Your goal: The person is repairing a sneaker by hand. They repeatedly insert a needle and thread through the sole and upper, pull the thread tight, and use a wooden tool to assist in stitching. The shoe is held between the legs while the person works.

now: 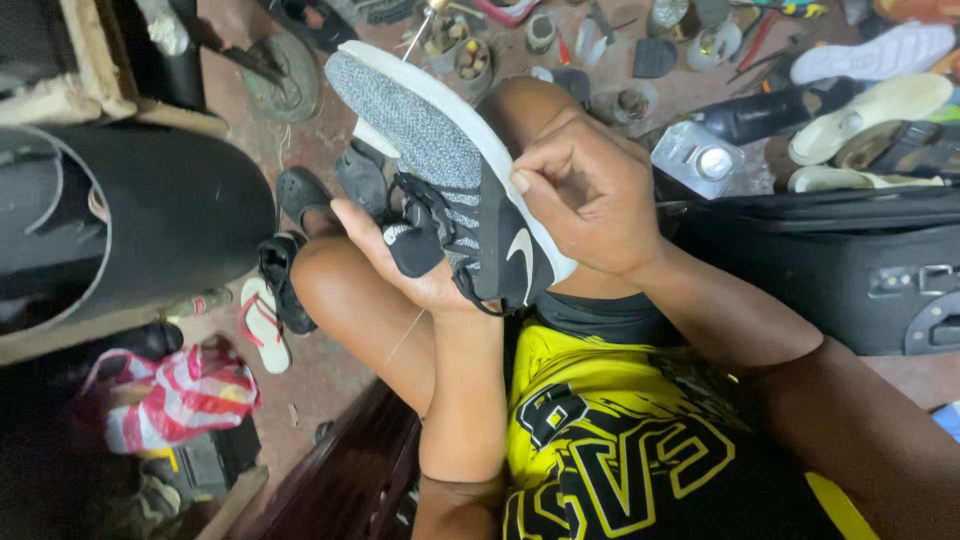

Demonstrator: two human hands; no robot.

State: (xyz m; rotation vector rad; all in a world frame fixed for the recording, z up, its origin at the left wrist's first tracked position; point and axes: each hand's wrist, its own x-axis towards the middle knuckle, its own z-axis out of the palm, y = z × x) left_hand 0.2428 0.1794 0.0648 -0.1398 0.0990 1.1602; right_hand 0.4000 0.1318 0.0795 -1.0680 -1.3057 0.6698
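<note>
A grey knit sneaker (430,140) with a black heel and a white sole lies tilted across my lap, toe pointing up and away. My left hand (400,260) cups it from underneath near the black tongue and laces. My right hand (580,195) grips the white sole edge at the heel side, thumb pressed on the rim. A thin thread (405,335) hangs down from under the left hand across my thigh.
A black suitcase (830,270) lies at right. Loose shoe soles (870,105), a clear bottle (700,160), small jars and tools litter the floor ahead. Sandals (265,320) and a red-and-white plastic bag (180,395) lie at left, beside a large dark curved object (150,220).
</note>
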